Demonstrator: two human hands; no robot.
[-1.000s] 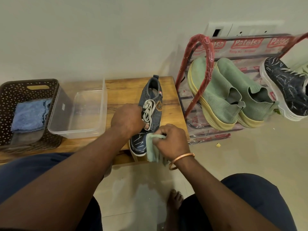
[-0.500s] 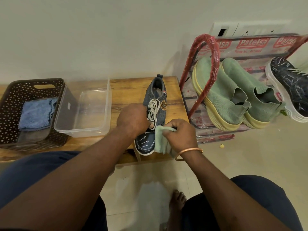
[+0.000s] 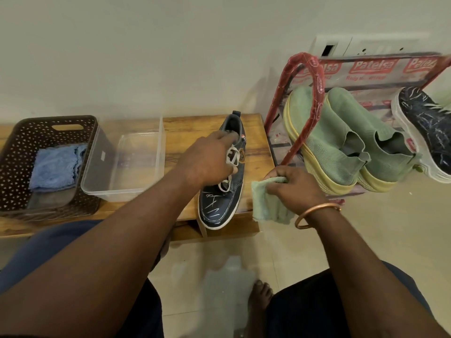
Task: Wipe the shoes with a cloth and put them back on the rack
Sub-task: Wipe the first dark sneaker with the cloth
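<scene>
A dark blue lace-up shoe [image 3: 220, 206] lies on the low wooden table [image 3: 256, 147], toe pointing toward me. My left hand [image 3: 207, 159] reaches over its laces toward the shoe's opening, fingers curled at the collar. My right hand [image 3: 292, 186] holds a pale green cloth [image 3: 266, 206] just right of the shoe, off its surface. The red shoe rack [image 3: 314, 76] stands to the right, holding a pair of green slip-on shoes [image 3: 339, 140] and the matching dark blue shoe [image 3: 427, 128].
A clear plastic tub [image 3: 127, 164] sits on the table left of the shoe. Beside it a dark perforated basket [image 3: 46, 132] holds a blue cloth [image 3: 56, 167]. My knees and a bare foot [image 3: 260, 296] are over the tiled floor below.
My right hand with the cloth has come off the shoe's toe side and moved right. My left hand has slid from the shoe's middle up toward its opening.
</scene>
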